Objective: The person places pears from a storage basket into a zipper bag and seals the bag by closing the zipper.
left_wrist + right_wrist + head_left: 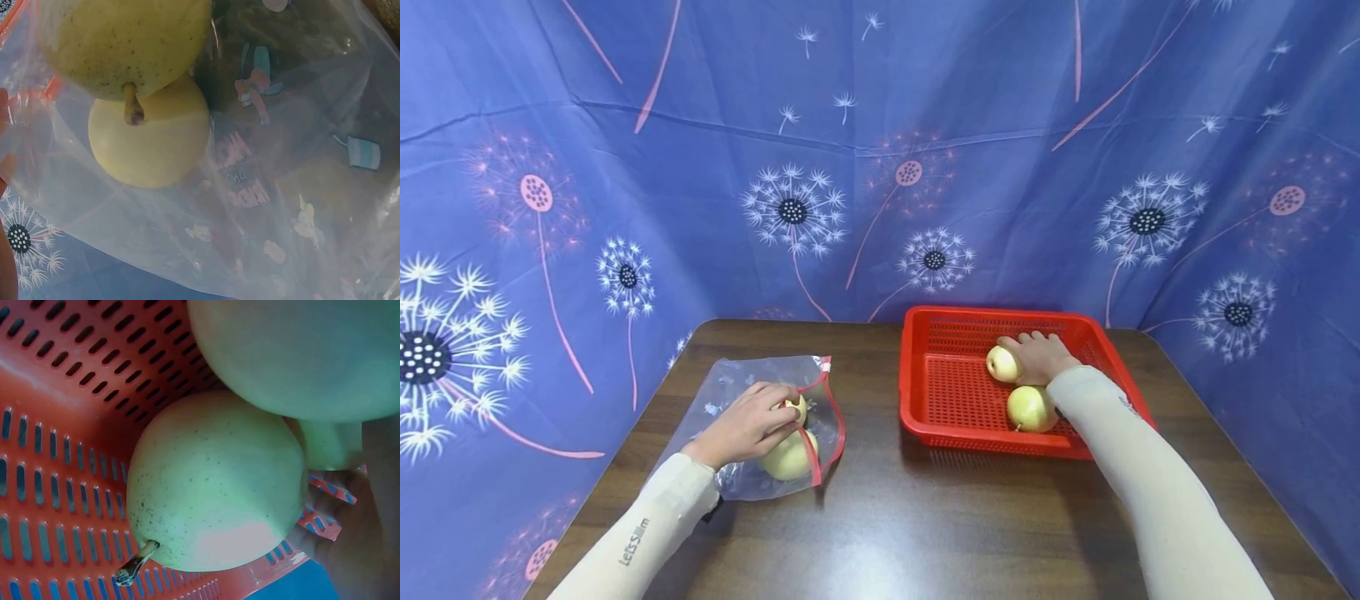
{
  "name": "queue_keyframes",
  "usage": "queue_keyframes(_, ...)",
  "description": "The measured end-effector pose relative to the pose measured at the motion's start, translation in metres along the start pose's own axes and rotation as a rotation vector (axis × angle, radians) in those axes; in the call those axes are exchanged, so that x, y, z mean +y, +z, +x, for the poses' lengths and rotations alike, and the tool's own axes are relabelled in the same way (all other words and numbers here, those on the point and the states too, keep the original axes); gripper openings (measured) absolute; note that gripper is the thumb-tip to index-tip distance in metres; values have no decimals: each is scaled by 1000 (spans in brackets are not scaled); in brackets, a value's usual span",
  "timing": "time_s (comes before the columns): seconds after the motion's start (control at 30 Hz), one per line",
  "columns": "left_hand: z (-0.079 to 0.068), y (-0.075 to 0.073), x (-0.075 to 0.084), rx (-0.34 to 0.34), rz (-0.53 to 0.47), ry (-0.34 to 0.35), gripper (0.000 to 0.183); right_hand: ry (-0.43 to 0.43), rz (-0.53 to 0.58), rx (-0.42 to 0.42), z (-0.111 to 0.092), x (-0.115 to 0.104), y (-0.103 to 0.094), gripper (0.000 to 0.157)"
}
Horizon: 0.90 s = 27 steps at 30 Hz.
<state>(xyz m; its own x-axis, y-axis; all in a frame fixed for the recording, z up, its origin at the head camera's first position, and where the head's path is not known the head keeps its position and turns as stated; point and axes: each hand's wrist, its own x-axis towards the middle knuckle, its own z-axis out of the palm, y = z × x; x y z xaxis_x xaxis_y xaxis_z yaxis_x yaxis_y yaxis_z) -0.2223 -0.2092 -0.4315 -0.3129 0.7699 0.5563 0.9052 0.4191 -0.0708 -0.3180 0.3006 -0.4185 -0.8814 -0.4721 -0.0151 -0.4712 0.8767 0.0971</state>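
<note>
A clear zip bag (741,371) with a red zip edge lies on the table at the left. Two yellow-green pears are in it; the nearer pear (786,458) and the farther one (150,144) show through the film. My left hand (747,425) rests over the bag and pinches its edge near the opening. At the right, inside a red basket (951,392), my right hand (1041,358) curls its fingers against a pear (1002,364). Another pear (1032,408) lies just below that hand, its stem (137,562) visible in the right wrist view. The hand partly hides the basket's contents.
The brown wooden table (880,500) carries both bag and basket, which stand apart. A blue curtain (865,208) with dandelion prints hangs behind the table and along both sides. The basket's slotted walls (56,469) rise around the pears.
</note>
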Motion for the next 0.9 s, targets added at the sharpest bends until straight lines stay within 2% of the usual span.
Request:
queue_keyframes(0.2, 0, -1, 0, -1, 6, -8, 29, -26, -51, 5, 3, 1, -1, 69)
queue_keyframes(0.4, 0, -2, 2, 5, 6, -5, 17, 2, -56, -12, 4, 1, 0, 63)
queue_keyframes(0.6, 0, -3, 2, 10, 3, 0, 19, 34, -105, -38, -1, 3, -5, 59)
queue_keyframes(0.9, 0, -2, 1, 12, 6, 0, 18, 41, -113, -14, -2, 11, -11, 74)
